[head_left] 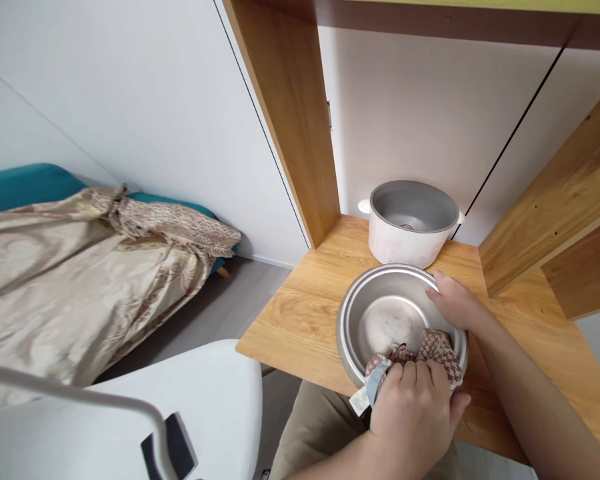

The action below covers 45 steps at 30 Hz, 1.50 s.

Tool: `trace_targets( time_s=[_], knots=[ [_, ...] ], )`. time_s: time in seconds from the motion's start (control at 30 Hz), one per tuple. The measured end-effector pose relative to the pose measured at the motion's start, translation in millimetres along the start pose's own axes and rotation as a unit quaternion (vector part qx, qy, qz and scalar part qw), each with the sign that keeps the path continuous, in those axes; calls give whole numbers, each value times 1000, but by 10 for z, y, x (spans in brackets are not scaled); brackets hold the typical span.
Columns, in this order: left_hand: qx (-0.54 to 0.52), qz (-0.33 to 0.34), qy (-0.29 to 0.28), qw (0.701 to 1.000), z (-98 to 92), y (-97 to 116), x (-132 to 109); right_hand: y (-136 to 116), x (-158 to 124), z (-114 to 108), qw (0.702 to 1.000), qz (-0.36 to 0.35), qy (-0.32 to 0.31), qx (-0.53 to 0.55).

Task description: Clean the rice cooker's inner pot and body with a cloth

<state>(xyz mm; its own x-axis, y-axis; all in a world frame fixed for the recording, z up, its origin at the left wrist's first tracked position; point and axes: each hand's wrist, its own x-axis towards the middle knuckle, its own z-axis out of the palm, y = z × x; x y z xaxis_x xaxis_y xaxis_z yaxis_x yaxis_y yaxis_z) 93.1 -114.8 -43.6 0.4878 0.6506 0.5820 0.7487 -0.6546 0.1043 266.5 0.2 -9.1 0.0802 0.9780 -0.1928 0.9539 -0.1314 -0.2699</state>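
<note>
A round, shallow silver metal bowl (pixel 395 320) is at the front edge of the wooden desk, its hollow side facing me. My right hand (pixel 453 300) grips its far right rim, with fingers over the inside edge. In my left hand (pixel 413 407) is a bunched brown-and-white patterned cloth (pixel 437 350) with a white tag, pressed against the near inner side of the bowl. Part of the near rim is hidden by this hand and the cloth. Just behind the bowl stands a white rice cooker body (pixel 405 243), lidless, with a grey interior.
The wooden desk (pixel 300 293) has upright boards on both sides and a shelf above. To the left is a white table (pixel 220 380) with a dark flat object (pixel 180 443) and a grey bent tube (pixel 105 400). Beyond it stands a teal sofa (pixel 35 183) under a beige cover.
</note>
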Motion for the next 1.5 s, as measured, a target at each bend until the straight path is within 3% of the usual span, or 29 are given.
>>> trace_targets(
  time_s=[0.27,0.67,1.17,1.5],
  knots=[
    [-27,25,0,999,-19,-167,0,40,3,23,1000,11,3,15],
    [-34,79,-50,995,-106,-446,34,-9,-54,-36,1000,28,-1,-4],
    [-123,239,-119,956,-233,-1070,62,9,2,-4,999,9,4,36],
    [-98,210,-81,969,-199,-980,13,23,18,62,999,29,15,36]
  ],
)
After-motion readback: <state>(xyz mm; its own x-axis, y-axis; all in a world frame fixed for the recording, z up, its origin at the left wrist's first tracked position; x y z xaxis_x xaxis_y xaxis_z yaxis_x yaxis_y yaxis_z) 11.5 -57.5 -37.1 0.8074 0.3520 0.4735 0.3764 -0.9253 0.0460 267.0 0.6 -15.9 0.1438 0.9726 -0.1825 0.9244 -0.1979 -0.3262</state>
